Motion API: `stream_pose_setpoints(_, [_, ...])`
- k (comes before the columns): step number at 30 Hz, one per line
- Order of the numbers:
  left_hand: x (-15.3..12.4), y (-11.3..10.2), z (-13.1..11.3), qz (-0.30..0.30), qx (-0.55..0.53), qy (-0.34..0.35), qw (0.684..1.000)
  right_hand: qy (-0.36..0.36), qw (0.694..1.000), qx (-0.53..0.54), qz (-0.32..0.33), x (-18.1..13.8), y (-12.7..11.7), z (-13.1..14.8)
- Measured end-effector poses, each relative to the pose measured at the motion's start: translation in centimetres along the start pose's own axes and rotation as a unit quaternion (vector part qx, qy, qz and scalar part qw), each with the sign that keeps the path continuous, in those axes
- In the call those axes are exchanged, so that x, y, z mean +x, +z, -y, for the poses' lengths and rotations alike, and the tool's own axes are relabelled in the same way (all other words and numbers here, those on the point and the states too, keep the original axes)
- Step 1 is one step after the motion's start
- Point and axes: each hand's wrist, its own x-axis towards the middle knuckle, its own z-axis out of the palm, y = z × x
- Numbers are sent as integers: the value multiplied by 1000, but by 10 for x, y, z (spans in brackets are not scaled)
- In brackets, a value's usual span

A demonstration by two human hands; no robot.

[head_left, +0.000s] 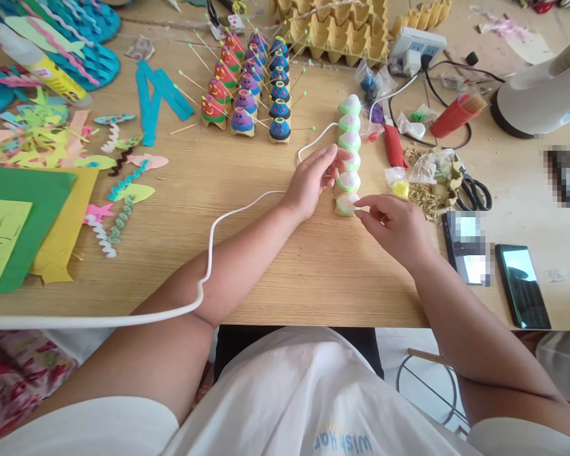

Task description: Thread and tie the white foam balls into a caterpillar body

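A row of egg-carton cups [348, 140], topped with white and pale-green modelling clay, runs away from me at the table's middle. My left hand [313, 180] is beside the row's left side, fingers curled in, with the index finger reaching over a middle cup. Whatever the curled fingers may hold is hidden. At the nearest cup [346, 204], my right hand [394, 225] brings thumb and index finger close together in a pinch by its right edge. Anything between those fingertips is too small to make out. A white cable [247, 204] passes across my left forearm.
Finished carton caterpillars [247, 101] with stick antennae stand behind left. Paper scraps [42, 136], coloured sheets [19, 221] and a glue bottle [52, 73] lie left. To the right are a power strip [418, 43], red cup [458, 115], clay bags [399, 183] and a phone [522, 285].
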Motion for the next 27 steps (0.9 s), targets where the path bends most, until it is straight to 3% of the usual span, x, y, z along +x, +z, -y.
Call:
stream_pose_setpoints(15, [-10, 3, 1, 26, 102, -1, 994, 55, 992, 108, -45, 0, 12, -11])
stream_pose_setpoints(27, [-13, 10, -7, 14, 82, -20, 996, 80, 983, 167, -15, 5, 18, -17])
